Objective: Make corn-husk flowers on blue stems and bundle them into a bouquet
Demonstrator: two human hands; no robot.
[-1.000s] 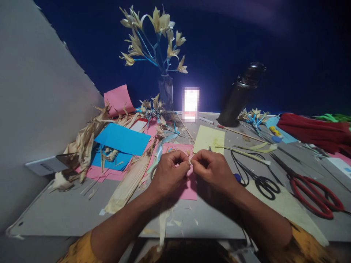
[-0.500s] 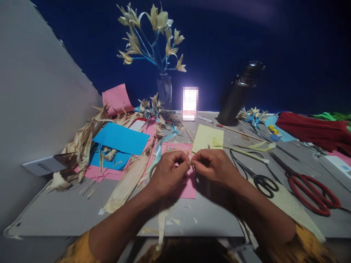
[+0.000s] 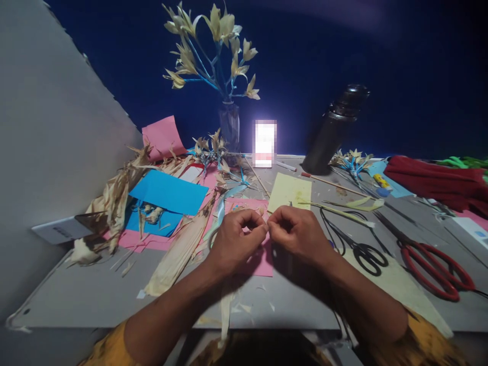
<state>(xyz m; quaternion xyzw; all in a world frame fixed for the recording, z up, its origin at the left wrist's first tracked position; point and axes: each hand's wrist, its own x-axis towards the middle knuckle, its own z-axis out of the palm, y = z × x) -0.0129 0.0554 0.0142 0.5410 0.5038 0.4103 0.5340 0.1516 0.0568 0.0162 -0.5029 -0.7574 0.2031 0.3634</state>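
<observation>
Both hands meet fingertip to fingertip above a pink paper sheet [image 3: 259,264] at the middle of the table. My left hand [image 3: 238,239] is closed, thumb and forefinger pinched together. In the same kind of pinch, my right hand [image 3: 299,234] touches or nearly touches the left fingertips. Whatever lies between the fingers is too small or too hidden to name. A pale yellow paper [image 3: 292,188] lies just beyond my right hand. Black-handled scissors [image 3: 368,256] rest right of that hand, with a strip of pale husk [image 3: 177,254] left of my left hand.
Large red-handled scissors [image 3: 434,269] lie at the right. A dark flask [image 3: 330,132] and a vase [image 3: 229,124] of husk flowers [image 3: 221,25] stand at the back, with a glowing pixelated screen [image 3: 265,142] between. Blue paper [image 3: 170,190] and dried husks [image 3: 118,198] cover the left.
My pinched fingertips have shifted slightly to the right, and the fingers of my right hand have curled in a little more. The things on the table stay where they were.
</observation>
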